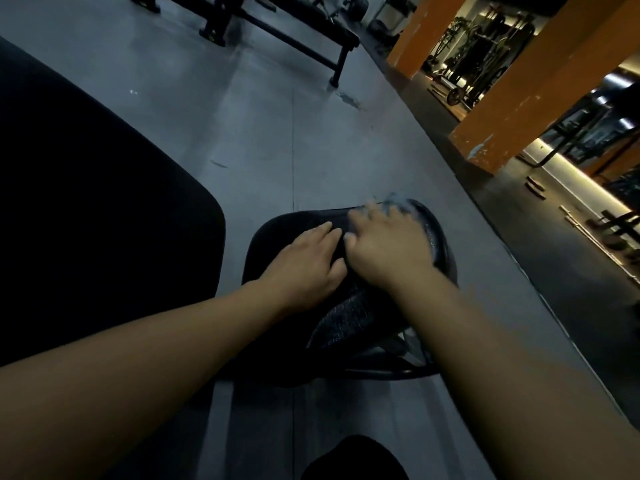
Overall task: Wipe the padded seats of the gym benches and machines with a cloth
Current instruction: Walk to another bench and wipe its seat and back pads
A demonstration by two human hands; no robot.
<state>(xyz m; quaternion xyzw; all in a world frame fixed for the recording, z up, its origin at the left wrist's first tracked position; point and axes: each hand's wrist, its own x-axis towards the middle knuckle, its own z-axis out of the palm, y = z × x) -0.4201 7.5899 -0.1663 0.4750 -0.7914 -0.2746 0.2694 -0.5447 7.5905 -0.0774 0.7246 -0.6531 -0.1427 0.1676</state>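
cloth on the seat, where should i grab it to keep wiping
Take the cloth at its near, loose end draped over the padded seat edge, coming from your side with the right hand. That end hangs free; the rest lies flat under both palms.

No legible text, label, brand, number or sign appears anywhere in this view. The scene is dim and partly blurred, so any fine markings on the equipment cannot be read.

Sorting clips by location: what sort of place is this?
Most likely a gym: a black weight bench on grey flooring, a padded seat under both hands, and a barbell plate past the orange pillars.
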